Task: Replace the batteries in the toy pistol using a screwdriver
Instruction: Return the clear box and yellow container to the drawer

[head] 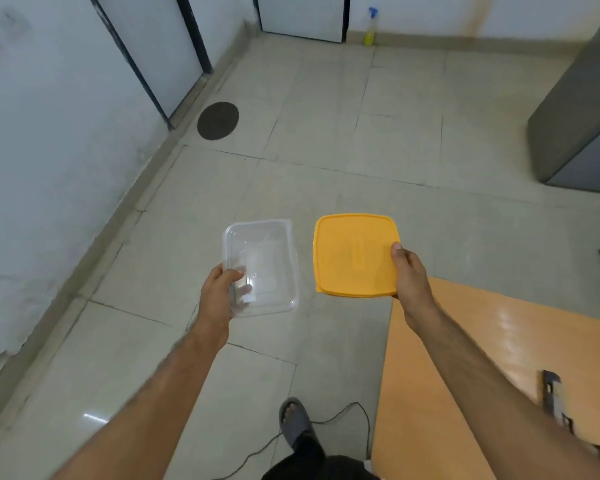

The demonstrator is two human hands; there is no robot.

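We are looking down at pale glossy floor tiles, with a white wall running along the left and a dark round disc lying flat near its base.

Our left hand is gripping a clear box by its near left corner, thumb curling over the rim, fingers showing through the plastic underneath. The box is rectangular, thin, see-through, with rounded corners; we cannot tell if anything is sitting inside, only glare and a blurred pale strip by the fingers.

Just beside it, not touching, our right hand is pinching a yellow lid at its right edge, thumb pressing on top, other fingers hiding below. The lid is square, matte, opaque, with rounded corners and a raised rim. Both are being held level in the air over the floor, hands well apart.

Below, between the arms, a foot in a grey slipper is standing on the tiles, with a thin black cable trailing past it.

On the right, an orange table with a shiny laminate top is showing its corner. A dark, blurred, long object is lying near its right edge; it may be the toy pistol, but we cannot tell. No screwdriver or batteries are clearly showing.

Far back, a yellow spray bottle is standing by the wall, and a grey cabinet is filling the upper right.
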